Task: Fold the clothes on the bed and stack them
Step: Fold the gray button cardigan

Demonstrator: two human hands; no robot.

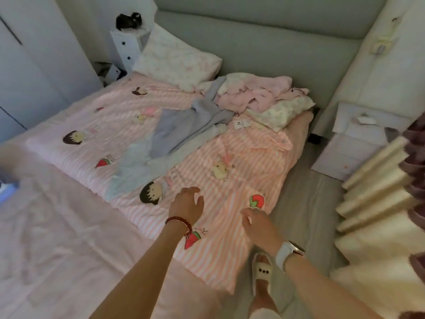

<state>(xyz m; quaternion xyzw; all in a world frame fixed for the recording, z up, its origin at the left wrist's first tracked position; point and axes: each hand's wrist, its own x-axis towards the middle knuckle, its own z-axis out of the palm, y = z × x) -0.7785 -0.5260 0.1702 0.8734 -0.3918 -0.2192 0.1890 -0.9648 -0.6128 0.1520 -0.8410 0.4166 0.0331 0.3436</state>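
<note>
From my head camera I look down across the bed (57, 238), which is covered by a pink-and-white striped quilt (230, 180) printed with cartoon children and strawberries. The clothes to be folded lie in a loose heap (253, 97) at the far side, up against the grey padded headboard (264, 42) and just to the right of the floral pillow (177, 63). The heap is crumpled pale pink fabric on top, with a cream floral piece (280, 111) spilling out at its right edge. A grey-lavender garment (184, 127) trails from the heap toward me, spread flat but wrinkled, and a pale blue piece (128, 166) lies just beyond its near end. Nothing there looks folded or stacked.

My left hand (187, 206), with a red bead bracelet (178, 221) at the wrist, hovers over the quilt near its close edge, fingers loosely curled, its grip released and holding nothing. My right hand (258, 223), wearing a white watch (287, 253), hangs beside it near a printed strawberry, fingers relaxed and empty too. Both hands are well apart from the heap.

A slippered foot (262, 272) stands on the floor by the bed. A white nightstand (351, 139) sits to the right.
</note>
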